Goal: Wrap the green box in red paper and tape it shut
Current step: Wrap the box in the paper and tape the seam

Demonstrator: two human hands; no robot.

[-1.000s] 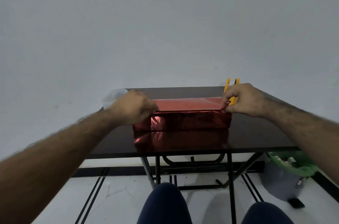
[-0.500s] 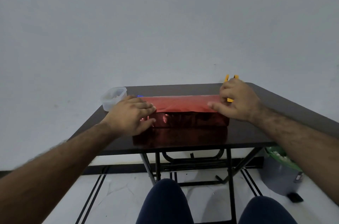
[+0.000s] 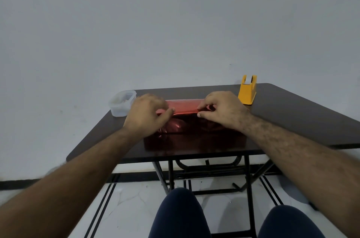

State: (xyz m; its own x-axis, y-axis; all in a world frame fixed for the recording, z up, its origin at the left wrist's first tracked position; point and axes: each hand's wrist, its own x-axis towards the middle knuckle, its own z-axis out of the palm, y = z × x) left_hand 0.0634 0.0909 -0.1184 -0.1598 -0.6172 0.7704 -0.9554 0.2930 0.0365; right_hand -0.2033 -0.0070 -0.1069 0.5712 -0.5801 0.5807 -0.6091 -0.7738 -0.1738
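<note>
Both grips, left hand (image 3: 146,115) and right hand (image 3: 224,110), curled onto the shiny red foil paper (image 3: 185,108) covering the box on the dark brown desk (image 3: 292,116), holding the overlap along the top. Next, probably: free the right, reach beyond it to the yellow plastic tape dispenser (image 3: 247,92).

Both hands (image 3: 148,115) (image 3: 224,109) seemingly pinch red paper (image 3: 185,107).

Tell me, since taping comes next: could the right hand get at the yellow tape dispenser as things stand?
Probably yes: the yellow tape dispenser stands just beyond the right hand with nothing between, but that hand pinches the red paper.
</note>
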